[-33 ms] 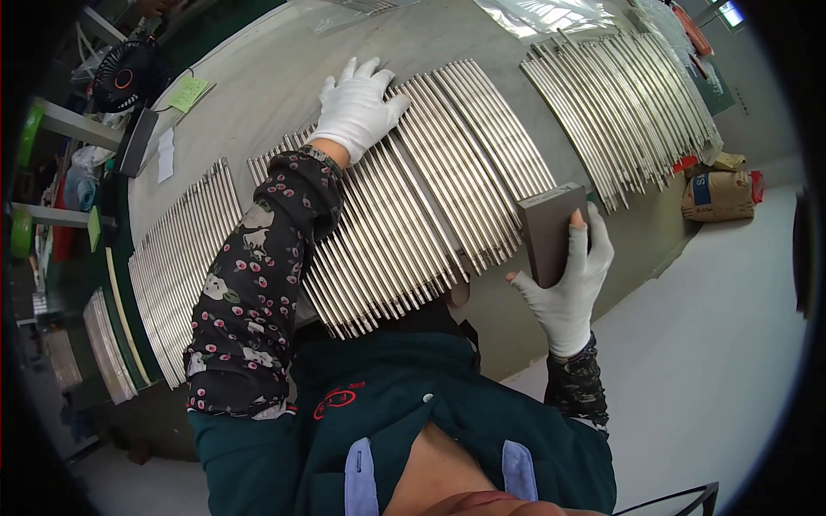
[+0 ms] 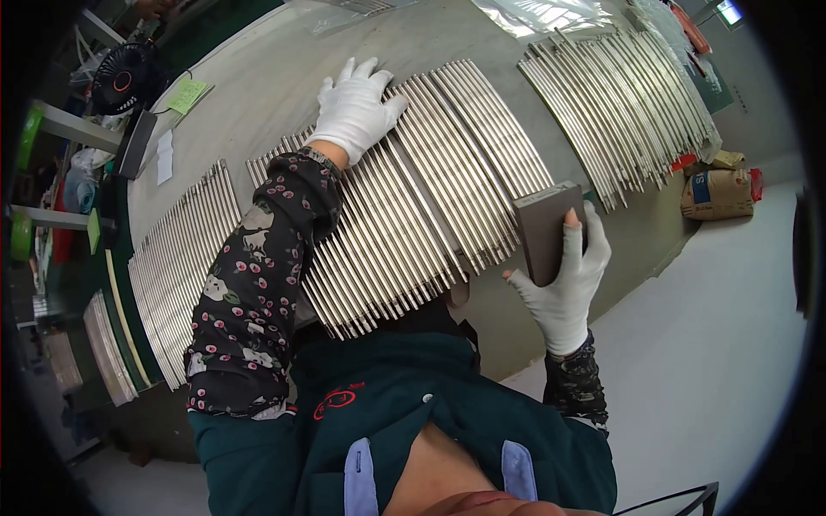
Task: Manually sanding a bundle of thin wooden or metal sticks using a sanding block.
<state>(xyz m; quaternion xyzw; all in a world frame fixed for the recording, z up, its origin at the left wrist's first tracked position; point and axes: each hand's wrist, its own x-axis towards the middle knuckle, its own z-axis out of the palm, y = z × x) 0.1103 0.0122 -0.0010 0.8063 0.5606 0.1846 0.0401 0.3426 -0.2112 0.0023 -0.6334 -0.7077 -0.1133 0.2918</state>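
A row of slim shiny metal rods point(image 2: 477, 155) lies side by side on the table in front of me, with narrow gaps dividing it. My left hand point(image 2: 357, 110), in a white glove, rests spread over the far ends of the rods, holding nothing. At the row's right edge is a dark grey-brown rectangular block point(image 2: 544, 236). My right hand point(image 2: 575, 279) grips this block from its right side; its glove leaves the thumb and index fingertips bare. The index tip lies against the block, while the thumb sticks out to the left below it.
More rods lie in a group at the right point(image 2: 619, 112) and another at the left point(image 2: 185, 267). Clear plastic wrap point(image 2: 551, 17) lies at the table's far side. A black fan point(image 2: 125, 77) and a yellow-green note point(image 2: 187, 95) are far left. A brown sack point(image 2: 721, 194) is at right.
The block and my right hand have shifted very slightly to the left. My left hand stays practically where it was.
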